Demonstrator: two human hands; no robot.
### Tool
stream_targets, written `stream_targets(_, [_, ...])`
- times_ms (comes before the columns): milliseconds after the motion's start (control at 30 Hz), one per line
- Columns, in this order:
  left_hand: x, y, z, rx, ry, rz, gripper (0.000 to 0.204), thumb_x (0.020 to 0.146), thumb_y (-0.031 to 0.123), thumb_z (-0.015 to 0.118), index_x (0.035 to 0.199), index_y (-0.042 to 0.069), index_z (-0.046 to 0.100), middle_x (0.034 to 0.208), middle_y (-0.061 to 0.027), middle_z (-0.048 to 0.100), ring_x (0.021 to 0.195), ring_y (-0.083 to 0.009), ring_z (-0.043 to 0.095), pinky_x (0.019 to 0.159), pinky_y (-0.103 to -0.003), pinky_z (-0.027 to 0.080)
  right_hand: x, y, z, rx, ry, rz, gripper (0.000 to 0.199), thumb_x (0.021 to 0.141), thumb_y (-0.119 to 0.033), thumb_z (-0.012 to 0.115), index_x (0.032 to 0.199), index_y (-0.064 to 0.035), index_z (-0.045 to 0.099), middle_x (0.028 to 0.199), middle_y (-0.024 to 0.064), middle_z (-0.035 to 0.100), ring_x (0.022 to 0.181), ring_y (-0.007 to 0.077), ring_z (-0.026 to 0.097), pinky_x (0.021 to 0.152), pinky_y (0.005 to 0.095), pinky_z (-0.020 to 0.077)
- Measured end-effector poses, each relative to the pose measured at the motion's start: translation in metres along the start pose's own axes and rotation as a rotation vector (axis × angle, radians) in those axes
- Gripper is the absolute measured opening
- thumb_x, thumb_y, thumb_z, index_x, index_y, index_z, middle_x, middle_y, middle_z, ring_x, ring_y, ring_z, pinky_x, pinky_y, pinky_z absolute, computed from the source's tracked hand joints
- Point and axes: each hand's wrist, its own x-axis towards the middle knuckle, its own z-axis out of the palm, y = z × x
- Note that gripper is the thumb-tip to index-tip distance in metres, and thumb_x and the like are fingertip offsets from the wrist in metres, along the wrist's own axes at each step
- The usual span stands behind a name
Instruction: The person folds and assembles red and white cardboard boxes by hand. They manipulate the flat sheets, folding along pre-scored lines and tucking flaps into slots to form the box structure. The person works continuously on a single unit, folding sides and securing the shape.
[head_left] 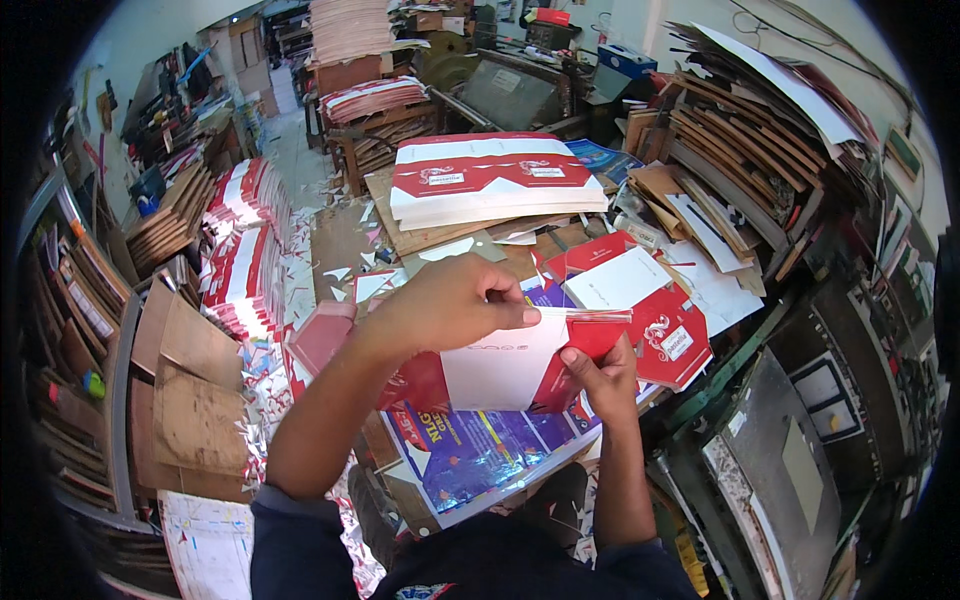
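Observation:
Upright before me is a small stack of red and white printed card sheets (500, 370), its layered top edge showing. My right hand (605, 380) grips the stack's right end, thumb on the near face and the other fingers behind. My left hand (455, 300) is closed at the top edge, fingers curled and fingertips pinching near the middle. Below the stack lies a glossy blue and purple printed sheet (480, 465) on the table. Just right of it rest more loose red and white card pieces (672, 335).
A thick pile of red and white printed sheets (490, 180) stands at the table's back. More stacks (245, 265) rise from the scrap-strewn floor at left. Wooden boards (750, 140) are heaped at right, above a metal machine (770, 480). Brown boards (190, 400) lean at near left.

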Motion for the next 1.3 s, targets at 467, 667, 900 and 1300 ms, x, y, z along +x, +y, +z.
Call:
stream_targets(467, [0.007, -0.01, 0.009, -0.046, 0.082, -0.027, 0.033, 0.09, 0.034, 0.073, 0.086, 0.001, 0.07, 0.067, -0.0046, 0.062, 0.063, -0.0106, 0.054, 0.06, -0.031, 0.043, 0.001, 0.001, 0.001, 0.007, 0.007, -0.048, 0.044, 0.086, -0.019, 0.081, 0.117, 0.0016, 0.058, 0.103, 0.0092, 0.07, 0.087, 0.0137, 0.068, 0.074, 0.0274, 0.0547])
stream_targets(667, [0.007, -0.002, 0.014, 0.055, 0.18, -0.002, 0.034, 0.092, 0.032, 0.071, 0.086, -0.001, 0.07, 0.063, -0.0063, 0.062, 0.058, -0.0117, 0.054, 0.057, -0.033, 0.043, 0.0, -0.001, 0.001, 0.043, -0.014, -0.015, 0.046, 0.086, -0.018, 0.081, 0.12, 0.0013, 0.057, 0.106, 0.0102, 0.07, 0.093, 0.0149, 0.067, 0.081, 0.0296, 0.0544])
stream_targets(900, [-0.002, 0.004, 0.025, 0.275, 0.383, 0.171, 0.035, 0.095, 0.033, 0.065, 0.085, 0.0, 0.065, 0.067, -0.0192, 0.063, 0.064, -0.0374, 0.063, 0.06, -0.046, 0.045, 0.007, 0.001, 0.0, 0.014, -0.038, -0.037, 0.049, 0.086, -0.019, 0.081, 0.123, 0.001, 0.057, 0.112, 0.0111, 0.069, 0.1, 0.0159, 0.066, 0.088, 0.0316, 0.0522])
stream_targets(1300, [-0.007, 0.007, 0.027, 0.131, 0.397, 0.153, 0.034, 0.096, 0.033, 0.065, 0.087, 0.0, 0.065, 0.06, -0.0113, 0.057, 0.052, -0.0201, 0.052, 0.051, -0.037, 0.039, 0.01, 0.004, -0.003, 0.015, -0.075, -0.027, 0.05, 0.086, -0.02, 0.081, 0.124, 0.0, 0.056, 0.112, 0.0102, 0.069, 0.101, 0.0164, 0.065, 0.09, 0.0322, 0.0512])
